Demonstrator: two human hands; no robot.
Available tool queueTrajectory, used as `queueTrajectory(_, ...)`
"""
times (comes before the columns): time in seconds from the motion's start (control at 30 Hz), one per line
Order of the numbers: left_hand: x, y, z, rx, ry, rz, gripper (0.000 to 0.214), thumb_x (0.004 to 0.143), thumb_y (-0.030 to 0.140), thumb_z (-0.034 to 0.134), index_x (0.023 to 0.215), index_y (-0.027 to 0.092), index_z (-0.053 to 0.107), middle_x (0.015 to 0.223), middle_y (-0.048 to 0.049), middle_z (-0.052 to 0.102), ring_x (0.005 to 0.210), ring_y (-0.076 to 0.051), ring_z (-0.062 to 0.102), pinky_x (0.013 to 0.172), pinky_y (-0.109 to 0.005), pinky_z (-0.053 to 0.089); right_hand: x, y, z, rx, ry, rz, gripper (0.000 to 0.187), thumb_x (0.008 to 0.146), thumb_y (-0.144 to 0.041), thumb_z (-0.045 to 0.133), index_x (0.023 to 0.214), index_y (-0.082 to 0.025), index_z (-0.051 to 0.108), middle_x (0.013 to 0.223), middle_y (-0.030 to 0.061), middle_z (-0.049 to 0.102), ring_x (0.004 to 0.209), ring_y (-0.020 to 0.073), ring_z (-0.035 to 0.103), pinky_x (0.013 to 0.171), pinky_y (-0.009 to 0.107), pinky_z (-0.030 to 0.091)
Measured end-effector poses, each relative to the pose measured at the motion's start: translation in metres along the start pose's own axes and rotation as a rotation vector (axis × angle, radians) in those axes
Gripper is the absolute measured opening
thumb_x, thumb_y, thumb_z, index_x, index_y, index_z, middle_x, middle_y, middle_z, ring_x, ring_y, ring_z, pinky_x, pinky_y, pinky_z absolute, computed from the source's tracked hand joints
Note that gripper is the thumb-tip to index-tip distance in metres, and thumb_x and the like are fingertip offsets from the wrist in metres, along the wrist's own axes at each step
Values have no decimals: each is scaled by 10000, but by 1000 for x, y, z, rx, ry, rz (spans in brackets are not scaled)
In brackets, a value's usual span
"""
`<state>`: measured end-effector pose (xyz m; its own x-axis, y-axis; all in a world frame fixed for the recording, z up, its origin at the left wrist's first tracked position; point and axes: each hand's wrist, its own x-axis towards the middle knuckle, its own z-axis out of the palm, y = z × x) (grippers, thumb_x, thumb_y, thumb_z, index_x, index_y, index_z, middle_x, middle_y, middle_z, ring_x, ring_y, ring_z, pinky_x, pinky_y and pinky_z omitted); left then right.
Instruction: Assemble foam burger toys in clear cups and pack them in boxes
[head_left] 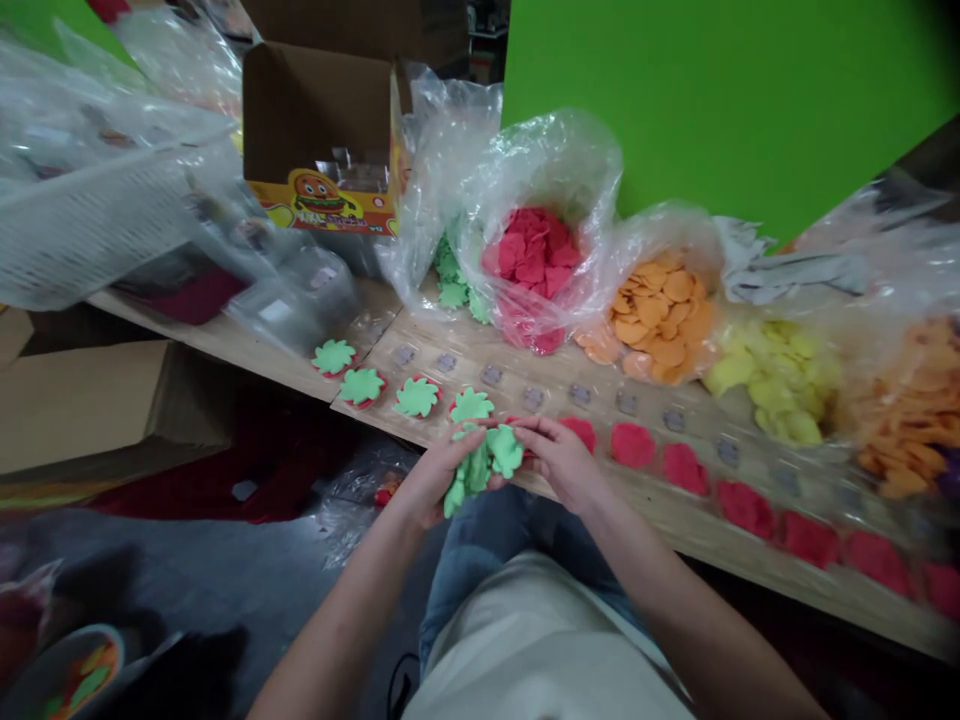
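Gathering a bunch of soft green leaf-shaped pieces (480, 462) between two hands, the person's left hand (439, 475) and right hand (564, 462) are being kept close together just above the near edge of a wooden table (675, 530). The bunch is being grasped by the fingers (544, 432) of both hands: those of the left are being curled around its lower side, while those of the right are being laid over its top. Neither hand is being released, and the pieces are being held in a loose cluster, probably so that they are not scattered.

Four green pieces are being supported on red discs (418, 396) in a row along the table, just beyond the hands, and a fifth is being partly hidden near the bunch. Further right, bare red discs (634, 445) are being kept in a line beside small metal squares (491, 374), apparently to keep each disc apart from its neighbours.

Behind them, a clear plastic bag of red pieces (532, 255) is being left open, seemingly to keep its contents within easy reach. Orange pieces (652, 315) and yellow pieces (772, 385) are being kept in similar bags along the back of the table. A cardboard box (322, 205) printed with a cartoon burger is being stood open at the back left.
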<state>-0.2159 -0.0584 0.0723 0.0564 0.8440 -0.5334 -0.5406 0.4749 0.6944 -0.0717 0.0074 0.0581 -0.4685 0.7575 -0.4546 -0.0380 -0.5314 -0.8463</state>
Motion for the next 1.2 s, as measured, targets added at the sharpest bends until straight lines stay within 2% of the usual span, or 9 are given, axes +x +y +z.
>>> queueTrajectory(0.13, 3, -3, 3, 174, 36, 68, 470, 628, 296, 725, 1031, 159, 525, 837, -31, 614, 668, -125, 597, 583, -236, 498, -7, -2, -6, 86, -57, 73, 385, 646, -390, 699, 951, -175, 605, 899, 39, 644, 725, 138, 601, 636, 274, 490)
queueTrajectory(0.27, 12, -3, 2, 425, 170, 233, 363, 652, 321, 680, 953, 156, 559, 784, -11, 596, 613, -114, 564, 532, -218, 463, 0, -4, -18, -109, -89, -5, 347, 678, -364, 670, 956, -174, 588, 859, 21, 639, 729, 141, 599, 666, 283, 478)
queueTrajectory(0.43, 19, 0, -21, 775, 371, 362, 316, 721, 350, 588, 976, 164, 592, 762, -12, 617, 623, -132, 570, 578, -238, 455, 14, -19, -38, -841, 319, -526, 183, 793, -288, 548, 932, -180, 599, 864, 40, 634, 793, 177, 575, 717, 307, 449)
queueTrajectory(0.53, 15, -7, -33, 972, 363, 426, 302, 758, 335, 544, 1006, 172, 600, 876, -35, 644, 791, -178, 601, 726, -291, 466, 11, -8, -31, -1357, 197, -772, 200, 864, -203, 443, 961, -181, 616, 958, 75, 632, 943, 196, 538, 836, 321, 411)
queueTrajectory(0.63, 7, -16, -35, 1152, 275, 520, 339, 778, 240, 506, 1109, 192, 564, 1091, -52, 613, 1022, -191, 552, 910, -315, 401, 2, 16, -21, -1614, 17, -823, 248, 892, -193, 401, 1037, -180, 602, 1014, 89, 630, 998, 209, 513, 866, 339, 387)
queueTrajectory(0.73, 0, -23, -30, 1295, 150, 516, 519, 751, 135, 485, 1261, 221, 450, 1199, -55, 555, 1104, -179, 503, 954, -297, 371, -10, 35, -23, -1630, 7, -856, 290, 890, -190, 410, 1140, -184, 558, 1120, 75, 604, 1112, 213, 459, 945, 366, 335)
queueTrajectory(0.87, -2, -24, -22, 1530, 97, 372, 752, 689, 61, 469, 1380, 267, 258, 1221, -77, 516, 1065, -207, 526, 878, -298, 410, -24, 39, -39, -1558, 69, -876, 331, 876, -205, 418, 1184, -179, 536, 1220, 70, 551, 1227, 233, 360, 1023, 416, 257)
queueTrajectory(1.07, 5, -24, -16, 1707, 58, 285, 822, 698, 93, 479, 1410, 293, 121, 1140, -86, 546, 994, -232, 557, 785, -290, 422, -7, 22, -48, -1408, 329, -691, 296, 894, -275, 398, 1085, -190, 606, 1006, 94, 596, 977, 213, 501, 873, 362, 404)
queueTrajectory(1.2, 6, -27, -17, 1726, 60, 284, 868, 695, 87, 485, 1415, 304, 51, 1114, -86, 556, 969, -232, 572, 743, -277, 424, 21, 12, -36, -1529, 169, -768, 301, 867, -282, 458, 1137, -226, 579, 1267, 108, 454, 1177, 254, 375, 932, 412, 372)
